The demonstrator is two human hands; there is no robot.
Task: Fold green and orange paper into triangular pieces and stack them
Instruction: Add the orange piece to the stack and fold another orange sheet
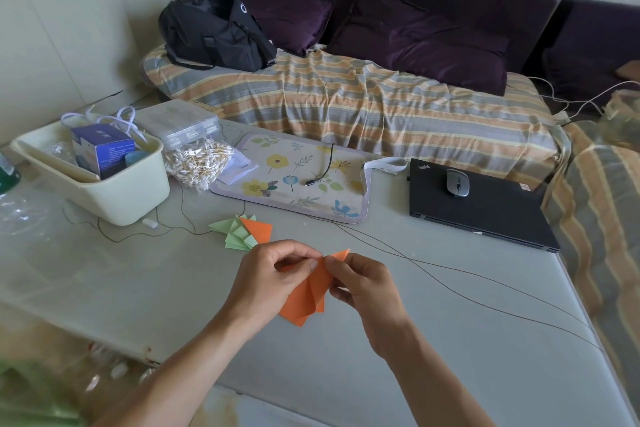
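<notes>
An orange paper piece (308,298), partly folded, hangs above the grey table between both hands. My left hand (273,277) pinches its upper left part with thumb and fingers. My right hand (363,282) pinches its upper right part, where one orange corner sticks up. The lower folded end points down toward the table's near edge. Behind the hands lies a small pile of folded triangular pieces (242,230): several light green ones with one orange triangle (259,229) on top.
A cream tub (114,199) with a blue box stands at the left, with a bag of cotton swabs (197,161) beside it. A floral mat (294,180) lies behind the pile. A closed black laptop (481,208) with a mouse lies right. Thin cables (450,281) cross the table.
</notes>
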